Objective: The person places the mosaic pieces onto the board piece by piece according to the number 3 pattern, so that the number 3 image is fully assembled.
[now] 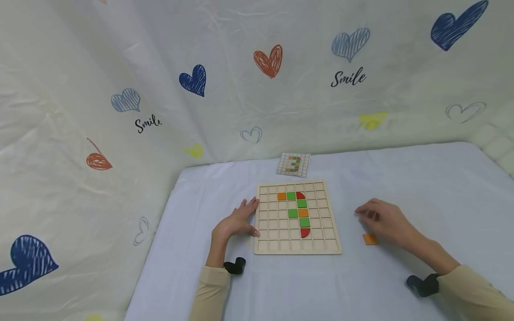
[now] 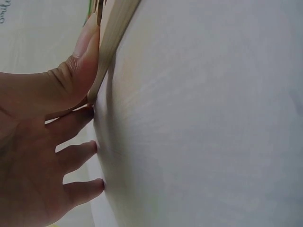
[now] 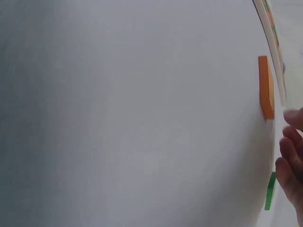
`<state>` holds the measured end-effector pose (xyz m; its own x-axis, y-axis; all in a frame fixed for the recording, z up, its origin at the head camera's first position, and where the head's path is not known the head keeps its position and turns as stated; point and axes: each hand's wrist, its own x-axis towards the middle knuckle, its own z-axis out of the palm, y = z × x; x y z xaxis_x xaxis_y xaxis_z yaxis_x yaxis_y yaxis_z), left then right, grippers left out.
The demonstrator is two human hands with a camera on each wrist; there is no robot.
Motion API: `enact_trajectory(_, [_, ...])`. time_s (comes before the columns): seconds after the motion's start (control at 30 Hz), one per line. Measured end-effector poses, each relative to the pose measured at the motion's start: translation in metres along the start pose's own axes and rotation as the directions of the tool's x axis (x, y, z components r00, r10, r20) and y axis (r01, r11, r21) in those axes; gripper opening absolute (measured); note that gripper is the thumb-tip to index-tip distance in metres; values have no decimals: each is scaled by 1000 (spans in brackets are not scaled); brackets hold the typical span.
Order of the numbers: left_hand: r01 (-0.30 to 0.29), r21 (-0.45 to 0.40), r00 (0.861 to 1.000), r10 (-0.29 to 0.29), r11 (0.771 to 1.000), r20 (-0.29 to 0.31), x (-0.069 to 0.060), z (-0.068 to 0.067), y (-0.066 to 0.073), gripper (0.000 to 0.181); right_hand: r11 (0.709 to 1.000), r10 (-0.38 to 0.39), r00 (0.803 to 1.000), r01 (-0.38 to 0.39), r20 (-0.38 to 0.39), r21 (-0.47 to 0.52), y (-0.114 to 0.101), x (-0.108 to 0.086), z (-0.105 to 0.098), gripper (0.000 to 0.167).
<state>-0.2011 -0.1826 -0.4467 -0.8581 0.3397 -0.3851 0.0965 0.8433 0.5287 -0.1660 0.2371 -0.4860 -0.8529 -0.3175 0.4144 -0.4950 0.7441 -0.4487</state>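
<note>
A square wooden grid board (image 1: 330, 244) lies on the table, its cells partly filled with orange and green squares and two red rounded pieces. My left hand (image 1: 237, 221) is spread at the board's left edge, the thumb (image 2: 78, 78) against its side. Right of the board, my right hand (image 1: 383, 220) hovers with bent fingers, and nothing shows between them. An orange square tile (image 1: 370, 240) lies just below that hand. In the right wrist view, a green tile (image 3: 270, 191) rests on the cloth near the fingertips; the hand hides it from the head view.
Behind the board lies a small pattern card (image 1: 283, 166) with a similar grid of coloured shapes. White cloth (image 1: 297, 290) covers the table. A pale curtain (image 1: 225, 116) printed with hearts rises behind and to the left. Each wrist carries a black device (image 1: 237, 266).
</note>
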Motion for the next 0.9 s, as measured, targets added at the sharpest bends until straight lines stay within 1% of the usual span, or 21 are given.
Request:
enact_trajectory(0.13, [-2,0,1000,2,1000,0,-1,-1,0,105,994,110,994,-111,-27,-22,4,-1,-6,22])
enact_trajectory(0.3, [-6,-1,1000,6,1000,4,1,0,-2,105,977,207,974,-211,-93,-33,12,-3,-10,21])
enact_trajectory(0.37, [-10,-4,1000,10,1000,2,1,0,-2,105,968,247,964,-251,-97,-24,14,-3,-12,22])
enact_trajectory(0.43, [-13,-7,1000,13,1000,1,1,0,-2,105,959,282,956,-284,-85,-17,16,-3,-14,25])
enact_trajectory(0.53, [-16,-21,1000,16,1000,-1,0,0,-1,105,949,312,948,-314,-59,-17,18,-3,-15,29])
enact_trajectory(0.67, [-18,-26,1000,18,999,-2,-1,0,1,104,946,324,945,-325,-39,-22,20,-3,-15,24])
enact_trajectory(0.9, [-17,-22,1000,17,1000,-5,-2,-1,2,105,949,317,948,-317,-17,0,19,1,-14,20])
